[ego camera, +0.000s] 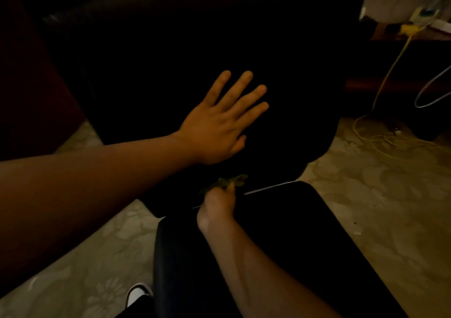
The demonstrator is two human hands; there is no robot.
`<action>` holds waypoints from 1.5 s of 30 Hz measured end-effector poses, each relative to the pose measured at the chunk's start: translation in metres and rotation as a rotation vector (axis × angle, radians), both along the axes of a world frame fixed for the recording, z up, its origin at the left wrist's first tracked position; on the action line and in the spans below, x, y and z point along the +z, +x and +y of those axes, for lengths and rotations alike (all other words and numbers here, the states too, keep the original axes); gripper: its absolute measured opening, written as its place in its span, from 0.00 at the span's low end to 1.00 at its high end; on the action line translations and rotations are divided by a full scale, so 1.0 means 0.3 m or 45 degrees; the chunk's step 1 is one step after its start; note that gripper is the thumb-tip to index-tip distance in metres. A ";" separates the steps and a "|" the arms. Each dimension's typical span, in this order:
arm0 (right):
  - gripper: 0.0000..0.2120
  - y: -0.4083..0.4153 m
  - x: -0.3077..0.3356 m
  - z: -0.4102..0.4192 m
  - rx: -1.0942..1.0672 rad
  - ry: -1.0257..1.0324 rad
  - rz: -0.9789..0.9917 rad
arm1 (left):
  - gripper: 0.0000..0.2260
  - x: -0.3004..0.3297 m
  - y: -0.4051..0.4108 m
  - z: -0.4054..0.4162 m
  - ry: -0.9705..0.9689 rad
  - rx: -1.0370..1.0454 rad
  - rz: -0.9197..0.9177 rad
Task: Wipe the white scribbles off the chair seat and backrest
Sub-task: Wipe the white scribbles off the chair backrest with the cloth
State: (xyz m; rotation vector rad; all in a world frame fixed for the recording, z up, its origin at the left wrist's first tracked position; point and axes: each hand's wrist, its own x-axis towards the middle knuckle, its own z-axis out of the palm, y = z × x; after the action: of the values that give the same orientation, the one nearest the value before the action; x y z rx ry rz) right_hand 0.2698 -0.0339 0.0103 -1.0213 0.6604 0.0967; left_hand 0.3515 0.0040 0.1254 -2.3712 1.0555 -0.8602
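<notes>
While left hand braces, right hand — seemingly — pinches cloth.

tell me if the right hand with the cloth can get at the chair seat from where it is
Probably yes. The right hand, closed on a green cloth, sits at the seat's near edge with nothing between them. The left hand lies flat on the seat, covering only that patch.

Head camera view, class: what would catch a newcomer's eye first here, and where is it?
First, the left hand, spread flat with fingers apart on the dark chair at the centre. Just below it, the right hand is closed on a greenish cloth at the chair's near edge. At far right, a yellow cable trails down onto the pale patterned floor.
</notes>
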 end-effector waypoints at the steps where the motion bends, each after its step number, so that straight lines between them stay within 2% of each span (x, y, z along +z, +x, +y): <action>1: 0.18 0.002 0.008 -0.001 0.021 0.014 0.016 | 0.32 0.005 -0.014 0.017 0.016 -0.040 0.031; 3: 0.19 -0.016 0.055 -0.007 0.029 -0.094 0.051 | 0.30 -0.001 -0.041 0.074 0.085 -0.099 0.111; 5: 0.20 -0.039 0.089 0.002 0.027 -0.339 -0.058 | 0.28 -0.016 -0.084 0.155 0.157 -0.073 0.172; 8: 0.18 -0.047 0.095 0.012 -0.127 -0.755 -0.393 | 0.28 -0.022 -0.161 0.276 0.165 -0.026 0.205; 10: 0.23 -0.051 0.090 0.000 -0.230 -0.798 -0.752 | 0.26 -0.008 -0.204 0.342 0.089 -0.023 0.198; 11: 0.27 -0.046 0.084 -0.004 -0.145 -0.874 -0.944 | 0.24 0.001 -0.223 0.376 0.042 -0.021 0.185; 12: 0.29 -0.033 0.080 -0.023 -0.001 -1.055 -1.136 | 0.23 0.011 -0.231 0.397 -0.008 -0.031 0.173; 15: 0.31 0.022 0.054 -0.029 0.491 -1.789 -1.627 | 0.17 0.030 -0.275 0.517 -0.167 -0.057 0.154; 16: 0.30 0.044 0.025 -0.028 0.593 -1.926 -1.729 | 0.16 0.032 -0.284 0.553 -0.214 -0.070 0.167; 20: 0.24 0.071 -0.046 -0.044 0.859 -2.259 -2.090 | 0.13 0.020 -0.290 0.593 -0.325 -0.095 0.177; 24: 0.21 0.039 -0.050 -0.010 1.071 -2.640 -2.390 | 0.14 -0.006 -0.269 0.560 -0.422 -0.115 0.153; 26: 0.22 0.005 -0.083 0.052 1.284 -2.800 -2.295 | 0.15 -0.014 -0.264 0.545 -0.460 -0.092 0.165; 29: 0.27 -0.043 -0.103 0.151 1.665 -3.101 -1.988 | 0.17 -0.023 -0.252 0.539 -0.447 -0.070 0.168; 30: 0.27 -0.045 -0.086 0.168 1.696 -3.183 -1.963 | 0.17 -0.022 -0.248 0.539 -0.437 -0.072 0.165; 33: 0.25 -0.032 0.023 0.190 1.468 -3.326 -1.946 | 0.18 -0.015 -0.237 0.531 -0.411 -0.080 0.156; 35: 0.25 -0.025 0.059 0.201 1.454 -3.326 -1.875 | 0.17 -0.018 -0.233 0.523 -0.425 -0.069 0.163; 37: 0.25 -0.045 0.024 0.205 1.564 -3.393 -1.744 | 0.17 -0.020 -0.233 0.518 -0.445 -0.065 0.177; 38: 0.24 -0.050 -0.034 0.192 1.626 -3.334 -1.684 | 0.18 -0.019 -0.239 0.518 -0.447 -0.056 0.193; 40: 0.21 -0.043 -0.145 0.144 1.909 -2.912 -1.432 | 0.20 -0.012 -0.254 0.521 -0.425 -0.030 0.232; 41: 0.19 -0.035 -0.193 0.100 2.005 -2.790 -1.281 | 0.20 -0.008 -0.260 0.526 -0.408 -0.023 0.244; 43: 0.20 -0.030 -0.248 -0.022 1.945 -2.625 -0.859 | 0.21 0.001 -0.264 0.535 -0.388 -0.021 0.260; 45: 0.24 -0.054 -0.262 -0.161 1.898 -2.474 -0.655 | 0.20 0.001 -0.270 0.538 -0.410 -0.033 0.265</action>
State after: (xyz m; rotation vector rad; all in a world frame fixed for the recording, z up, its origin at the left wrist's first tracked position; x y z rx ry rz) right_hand 0.2535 -0.0821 -0.0682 -3.0710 -0.9814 0.5090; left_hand 0.2706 0.1653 0.1255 -2.7709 1.0970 -0.8615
